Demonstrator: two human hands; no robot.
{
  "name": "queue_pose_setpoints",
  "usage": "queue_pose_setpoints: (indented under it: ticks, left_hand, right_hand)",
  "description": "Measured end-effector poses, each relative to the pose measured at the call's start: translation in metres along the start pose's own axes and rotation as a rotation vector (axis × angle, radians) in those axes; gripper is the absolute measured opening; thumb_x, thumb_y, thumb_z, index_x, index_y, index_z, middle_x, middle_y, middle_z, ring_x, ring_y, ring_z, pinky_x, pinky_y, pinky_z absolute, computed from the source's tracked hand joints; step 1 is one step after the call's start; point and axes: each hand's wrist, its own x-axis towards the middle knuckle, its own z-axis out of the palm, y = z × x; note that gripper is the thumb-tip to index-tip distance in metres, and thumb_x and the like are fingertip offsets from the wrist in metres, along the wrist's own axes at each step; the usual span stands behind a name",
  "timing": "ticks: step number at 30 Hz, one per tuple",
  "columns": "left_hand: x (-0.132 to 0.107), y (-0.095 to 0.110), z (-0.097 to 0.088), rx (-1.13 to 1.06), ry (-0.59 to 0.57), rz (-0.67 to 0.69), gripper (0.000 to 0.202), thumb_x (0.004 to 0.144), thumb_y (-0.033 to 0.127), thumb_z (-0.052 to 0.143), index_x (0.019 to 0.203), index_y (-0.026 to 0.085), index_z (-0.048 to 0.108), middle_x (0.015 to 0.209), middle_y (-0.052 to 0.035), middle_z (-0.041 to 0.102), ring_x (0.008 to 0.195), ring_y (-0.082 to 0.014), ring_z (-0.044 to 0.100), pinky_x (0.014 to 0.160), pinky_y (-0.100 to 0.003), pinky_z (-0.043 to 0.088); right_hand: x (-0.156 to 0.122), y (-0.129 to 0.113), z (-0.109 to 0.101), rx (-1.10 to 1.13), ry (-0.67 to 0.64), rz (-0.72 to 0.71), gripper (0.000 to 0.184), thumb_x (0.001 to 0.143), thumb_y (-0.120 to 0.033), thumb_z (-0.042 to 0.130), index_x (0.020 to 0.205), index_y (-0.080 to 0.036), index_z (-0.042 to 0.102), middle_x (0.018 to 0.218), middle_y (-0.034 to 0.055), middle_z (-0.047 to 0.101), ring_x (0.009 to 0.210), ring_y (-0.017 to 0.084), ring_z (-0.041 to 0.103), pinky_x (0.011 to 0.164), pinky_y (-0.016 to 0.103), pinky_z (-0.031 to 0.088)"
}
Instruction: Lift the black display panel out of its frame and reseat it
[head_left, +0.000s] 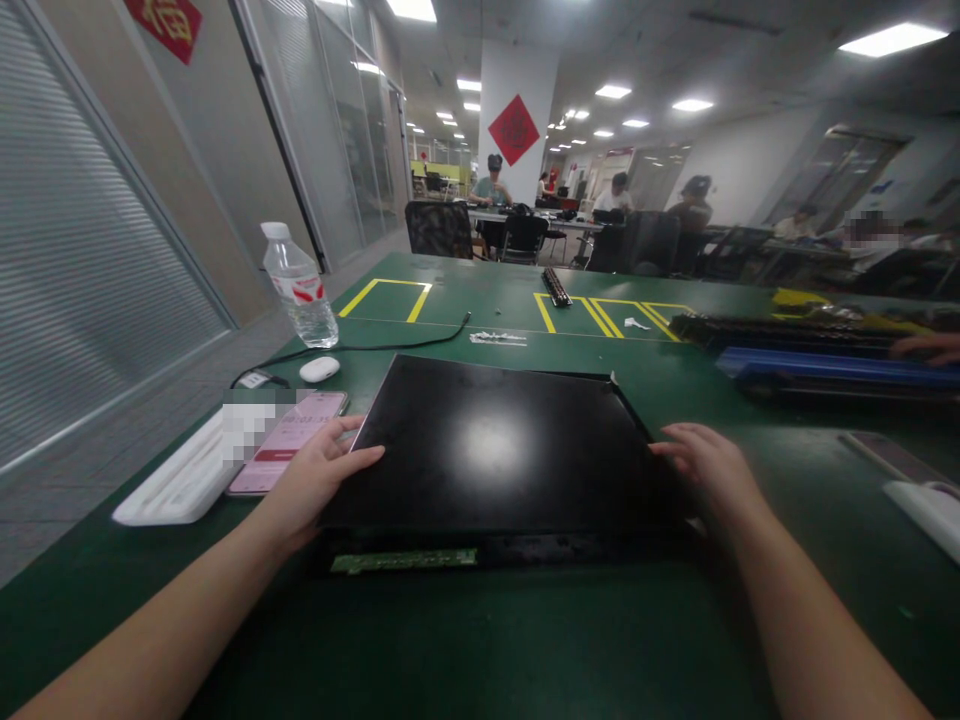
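Note:
A flat black panel (pixel 495 450) lies on the green table (pixel 487 640) in front of me, with a strip of green circuit board (pixel 405 561) showing along its near edge. My left hand (pixel 319 478) grips the panel's left edge, thumb on top. My right hand (pixel 701 462) rests on the panel's right edge, fingers curled over it.
Left of the panel lie a pink phone (pixel 289 452), a white tray (pixel 180 485), a white mouse (pixel 319 369), a black cable (pixel 375 348) and a water bottle (pixel 300 285). A blue and black tray (pixel 817 365) sits at right, with another person's hand (pixel 926 347). Seated people work behind.

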Motion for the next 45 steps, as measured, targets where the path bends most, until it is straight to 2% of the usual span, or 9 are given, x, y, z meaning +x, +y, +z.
queue_pose_setpoints:
  ticks: [4,12,17,20,24,28,33,45]
  left_hand:
    - [0.002,-0.001,-0.002,0.010,-0.037,0.000,0.064,0.061,0.020,0.097,0.113,0.024,0.060,0.084,-0.0010,0.085,0.076,-0.0277,0.084,0.061,-0.030,0.065]
    - [0.000,0.002,0.004,0.003,0.029,-0.046,0.052,0.064,0.017,0.092,0.106,0.027,0.063,0.081,-0.0006,0.084,0.073,-0.0286,0.083,0.056,-0.030,0.062]
    - [0.000,0.001,0.003,0.018,0.003,-0.020,0.061,0.060,0.019,0.096,0.110,0.025,0.061,0.084,-0.0018,0.085,0.077,-0.0284,0.084,0.061,-0.031,0.063]
    - [0.000,0.001,0.004,0.023,0.013,-0.022,0.070,0.056,0.022,0.098,0.114,0.023,0.059,0.085,-0.0031,0.085,0.074,-0.0274,0.083,0.060,-0.030,0.063]
    - [-0.003,0.003,0.007,-0.001,0.019,-0.016,0.072,0.053,0.023,0.099,0.113,0.021,0.059,0.084,-0.0031,0.085,0.072,-0.0258,0.083,0.058,-0.028,0.062]
    - [-0.004,0.004,0.008,-0.018,0.015,-0.008,0.068,0.055,0.019,0.097,0.112,0.020,0.060,0.083,-0.0025,0.086,0.069,-0.0257,0.083,0.054,-0.027,0.062]
    - [-0.002,0.002,0.009,-0.048,0.047,-0.018,0.058,0.060,0.009,0.090,0.108,0.021,0.061,0.083,-0.0020,0.086,0.066,-0.0253,0.083,0.053,-0.027,0.063]
    - [0.002,-0.001,0.009,-0.068,0.047,-0.023,0.049,0.066,0.003,0.085,0.106,0.021,0.063,0.083,-0.0024,0.086,0.065,-0.0251,0.083,0.053,-0.028,0.065]
  right_hand:
    - [0.001,0.001,0.000,0.001,0.012,-0.012,0.028,0.064,-0.042,0.077,0.082,-0.021,0.071,0.071,0.0101,0.077,0.050,0.013,0.050,0.049,0.026,0.035]
    - [0.004,0.007,-0.002,-0.062,0.000,-0.053,0.026,0.068,-0.044,0.076,0.082,-0.022,0.071,0.074,0.0095,0.079,0.051,0.015,0.048,0.050,0.029,0.038]
    - [0.005,0.009,-0.002,-0.125,0.009,-0.072,0.029,0.070,-0.047,0.074,0.085,-0.022,0.073,0.074,0.0087,0.079,0.059,0.018,0.056,0.057,0.032,0.044]
    - [0.005,0.010,-0.001,-0.160,0.018,-0.072,0.031,0.069,-0.048,0.071,0.085,-0.021,0.073,0.077,0.0095,0.079,0.060,0.018,0.057,0.059,0.032,0.045]
    - [0.008,0.015,-0.001,-0.203,0.013,-0.084,0.034,0.070,-0.050,0.069,0.087,-0.021,0.074,0.081,0.0095,0.080,0.060,0.019,0.057,0.060,0.033,0.044]
    - [0.012,0.020,-0.003,-0.322,0.007,-0.113,0.035,0.072,-0.051,0.067,0.089,-0.022,0.076,0.088,0.0095,0.082,0.063,0.021,0.060,0.060,0.034,0.043]
    - [0.010,0.016,-0.003,-0.422,0.017,-0.130,0.031,0.073,-0.047,0.065,0.089,-0.023,0.077,0.088,0.0096,0.081,0.077,0.027,0.069,0.066,0.036,0.047]
    - [0.011,0.013,-0.004,-0.548,-0.007,-0.172,0.029,0.072,-0.047,0.063,0.084,-0.025,0.076,0.086,0.0082,0.080,0.084,0.029,0.071,0.075,0.038,0.048]
